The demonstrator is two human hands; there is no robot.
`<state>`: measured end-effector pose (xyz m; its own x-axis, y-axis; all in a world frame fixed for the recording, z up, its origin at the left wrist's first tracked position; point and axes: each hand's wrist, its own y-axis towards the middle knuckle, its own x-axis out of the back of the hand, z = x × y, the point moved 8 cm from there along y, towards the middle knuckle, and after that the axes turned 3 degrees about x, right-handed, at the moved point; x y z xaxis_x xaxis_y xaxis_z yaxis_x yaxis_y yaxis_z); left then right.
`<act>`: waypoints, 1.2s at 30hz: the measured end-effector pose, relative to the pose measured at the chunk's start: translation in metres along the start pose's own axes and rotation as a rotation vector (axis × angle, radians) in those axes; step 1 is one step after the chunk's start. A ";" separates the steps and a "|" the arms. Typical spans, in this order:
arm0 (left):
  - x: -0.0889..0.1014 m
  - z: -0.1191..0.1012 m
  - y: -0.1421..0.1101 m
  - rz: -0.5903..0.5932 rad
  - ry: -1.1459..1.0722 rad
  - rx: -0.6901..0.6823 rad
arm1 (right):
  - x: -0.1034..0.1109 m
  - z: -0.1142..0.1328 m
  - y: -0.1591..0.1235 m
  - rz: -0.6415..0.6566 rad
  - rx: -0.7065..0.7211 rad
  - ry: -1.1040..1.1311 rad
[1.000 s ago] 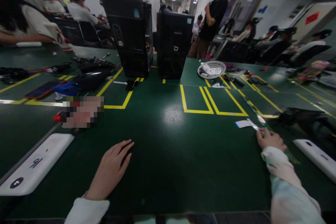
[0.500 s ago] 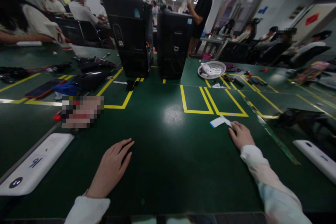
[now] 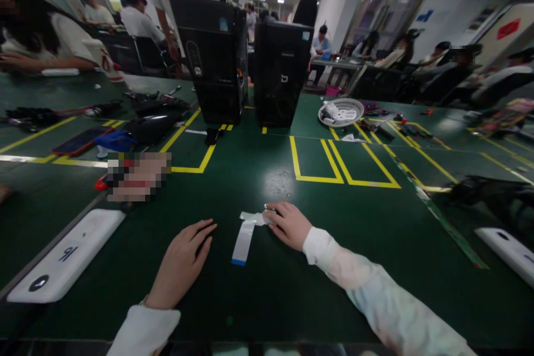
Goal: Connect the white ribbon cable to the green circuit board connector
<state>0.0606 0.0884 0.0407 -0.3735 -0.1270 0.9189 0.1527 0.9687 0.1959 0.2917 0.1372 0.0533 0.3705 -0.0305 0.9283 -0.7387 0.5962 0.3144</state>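
A white flat ribbon cable (image 3: 243,240) with a blue end strip lies bent on the green table in front of me. Its far end runs under the fingertips of my right hand (image 3: 290,223), which pinches it against or just above the surface; I cannot tell which. To the left of the cable, my left hand (image 3: 183,256) rests palm down on the table with its fingers stretched out. It holds nothing and does not touch the cable.
Two black computer towers (image 3: 277,72) stand at the back. Right of them is a white basket (image 3: 357,112) with pale items inside. Yellow tape (image 3: 319,179) marks the table. A white device (image 3: 69,256) lies at left, another (image 3: 507,250) at right. Other people sit and stand beyond.
My right hand has swept left with the ribbon cable, from the right side to the middle of the table. The cable's blue end now points toward me. My left hand stays put.
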 end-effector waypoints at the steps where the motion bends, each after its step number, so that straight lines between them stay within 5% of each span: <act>1: 0.000 0.002 0.000 -0.007 -0.008 0.016 | -0.004 0.010 0.005 0.011 0.032 0.018; 9: 0.004 0.009 -0.001 -0.061 0.041 0.071 | -0.015 0.053 0.005 0.118 0.133 0.124; 16: 0.002 0.009 0.000 -0.024 0.082 0.071 | -0.005 0.053 0.005 0.242 0.200 0.201; 23: -0.001 0.011 0.000 -0.003 0.113 0.067 | -0.007 0.049 0.001 0.196 0.223 0.242; 25: -0.002 0.011 0.000 0.003 0.120 0.065 | -0.006 0.028 -0.002 0.131 0.188 0.219; 28: -0.002 0.010 0.000 -0.004 0.120 0.048 | 0.008 -0.042 -0.014 -0.011 -0.008 0.060; 30: -0.001 0.008 0.000 -0.011 0.120 0.042 | 0.028 -0.110 -0.036 -0.095 -0.266 -0.082; 32: 0.000 0.007 0.000 -0.019 0.122 0.044 | 0.058 -0.182 -0.079 -0.167 -0.680 -0.235; 36: 0.001 0.007 0.000 -0.021 0.126 0.048 | 0.118 -0.251 -0.179 -0.325 -1.170 -0.395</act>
<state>0.0539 0.0897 0.0392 -0.2575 -0.1703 0.9512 0.1005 0.9743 0.2016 0.6088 0.2280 0.0569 0.0997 -0.4229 0.9007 0.3631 0.8582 0.3628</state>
